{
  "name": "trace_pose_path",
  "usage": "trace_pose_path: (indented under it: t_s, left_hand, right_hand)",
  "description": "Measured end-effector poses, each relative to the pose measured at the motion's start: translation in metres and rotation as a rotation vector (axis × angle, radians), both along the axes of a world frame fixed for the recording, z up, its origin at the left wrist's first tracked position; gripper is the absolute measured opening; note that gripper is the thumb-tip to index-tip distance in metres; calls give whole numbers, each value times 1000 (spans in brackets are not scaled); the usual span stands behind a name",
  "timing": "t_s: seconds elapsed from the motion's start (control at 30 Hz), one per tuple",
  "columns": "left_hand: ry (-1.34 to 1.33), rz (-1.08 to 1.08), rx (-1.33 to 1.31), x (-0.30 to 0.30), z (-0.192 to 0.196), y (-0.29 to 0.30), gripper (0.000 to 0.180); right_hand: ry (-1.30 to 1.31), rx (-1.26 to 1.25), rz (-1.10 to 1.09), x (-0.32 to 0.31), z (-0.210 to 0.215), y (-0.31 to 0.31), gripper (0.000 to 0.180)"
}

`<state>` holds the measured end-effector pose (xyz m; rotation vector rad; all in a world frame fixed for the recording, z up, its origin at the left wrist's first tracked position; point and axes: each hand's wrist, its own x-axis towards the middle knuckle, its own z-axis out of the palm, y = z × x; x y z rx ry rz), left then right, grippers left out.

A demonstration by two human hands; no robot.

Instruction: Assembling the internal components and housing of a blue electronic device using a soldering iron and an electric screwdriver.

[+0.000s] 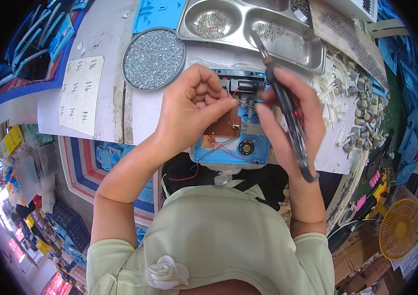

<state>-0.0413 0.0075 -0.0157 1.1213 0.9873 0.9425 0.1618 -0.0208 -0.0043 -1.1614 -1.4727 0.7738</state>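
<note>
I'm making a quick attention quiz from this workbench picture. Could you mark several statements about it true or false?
1. The right hand holds a long black tool. True.
2. The tool's tip presses on the brown board. False: it points away from the brown board, up toward the metal tray.
3. The left hand is over the blue casing. True.
4. A yellow fan stands at the picture's left. False: the yellow fan is at the right.
5. The round speaker sits inside the casing. True.
</note>
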Motion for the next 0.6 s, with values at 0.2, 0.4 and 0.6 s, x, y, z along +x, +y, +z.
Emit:
trace_pose_path:
  t_s: [0.2, 0.4, 0.6]
  left_hand:
    - [228, -55, 97, -1, 4, 1, 13]
    - [369, 33, 442, 9, -1, -2, 9]
    - [434, -58, 601, 6, 3, 1, 9]
  right_hand:
    - [172, -89, 49, -21, -5, 21, 53]
    - [-142, 109, 36, -14, -9, 11, 60]
    - [-186, 247, 33, -8, -7, 4, 59]
